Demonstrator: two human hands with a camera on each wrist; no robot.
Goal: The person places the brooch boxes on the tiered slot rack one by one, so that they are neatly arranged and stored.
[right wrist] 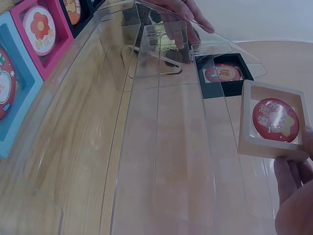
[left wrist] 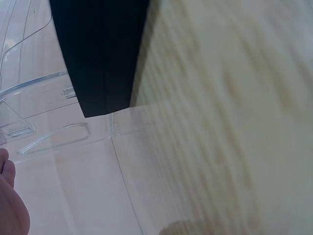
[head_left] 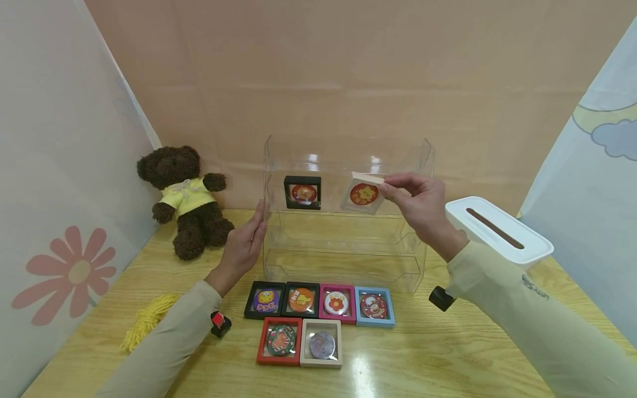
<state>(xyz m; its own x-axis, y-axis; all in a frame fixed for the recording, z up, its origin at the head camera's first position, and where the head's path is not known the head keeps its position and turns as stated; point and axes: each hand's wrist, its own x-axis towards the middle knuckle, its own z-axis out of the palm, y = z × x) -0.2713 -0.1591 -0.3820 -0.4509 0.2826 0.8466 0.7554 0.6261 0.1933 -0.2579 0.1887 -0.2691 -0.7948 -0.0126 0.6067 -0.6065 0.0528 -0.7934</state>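
Observation:
My right hand (head_left: 420,207) pinches a cream square display frame (head_left: 364,193) by its right edge, thumb on the near side. Inside that frame is a round red badge with a yellow star. It is held tilted, overlapping the upper part of a clear acrylic tiered rack (head_left: 343,237). My left hand (head_left: 244,243), fingers straight, lies along the rack's left side panel. A black frame (head_left: 303,192) with a red badge stands on an upper tier, left of the cream one. In the right wrist view the cream frame (right wrist: 274,120) shows close to the black frame (right wrist: 222,73).
In front of the rack, several framed badges lie in two rows, among them a blue frame (head_left: 375,307) and a red frame (head_left: 279,340). A brown teddy bear (head_left: 186,199) sits left, yellow yarn (head_left: 149,320) lies nearer, and a white tissue box (head_left: 497,226) stands right.

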